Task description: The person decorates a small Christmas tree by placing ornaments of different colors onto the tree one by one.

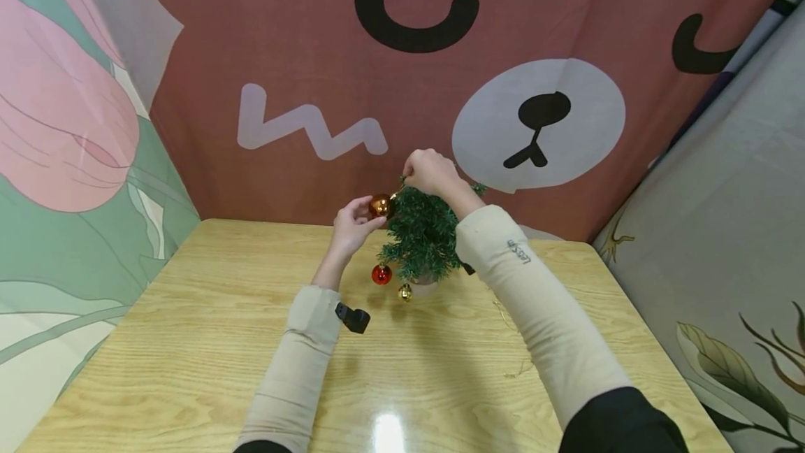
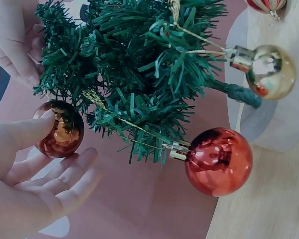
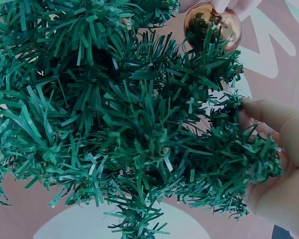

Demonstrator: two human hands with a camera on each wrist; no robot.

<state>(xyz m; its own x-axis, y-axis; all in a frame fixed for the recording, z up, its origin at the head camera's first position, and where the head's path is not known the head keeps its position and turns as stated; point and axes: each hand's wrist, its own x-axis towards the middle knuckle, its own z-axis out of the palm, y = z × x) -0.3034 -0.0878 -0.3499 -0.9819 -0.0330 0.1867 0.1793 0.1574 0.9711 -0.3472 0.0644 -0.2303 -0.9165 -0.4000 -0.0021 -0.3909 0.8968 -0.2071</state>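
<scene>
A small artificial Christmas tree stands on the table in a pale pot. At its left side, my left hand holds a shiny copper bauble between thumb and fingers, close against the needles. My right hand is at the treetop, where thumb and fingers pinch a green branch tip; the needles partly hide those fingers. Lower on the tree, a red bauble and a gold bauble hang by gold strings.
A striped red-and-white bauble shows at the top edge of the left wrist view. Thin gold strings lie on the wooden table near the right forearm. Behind the table hangs a brown cartoon-print curtain.
</scene>
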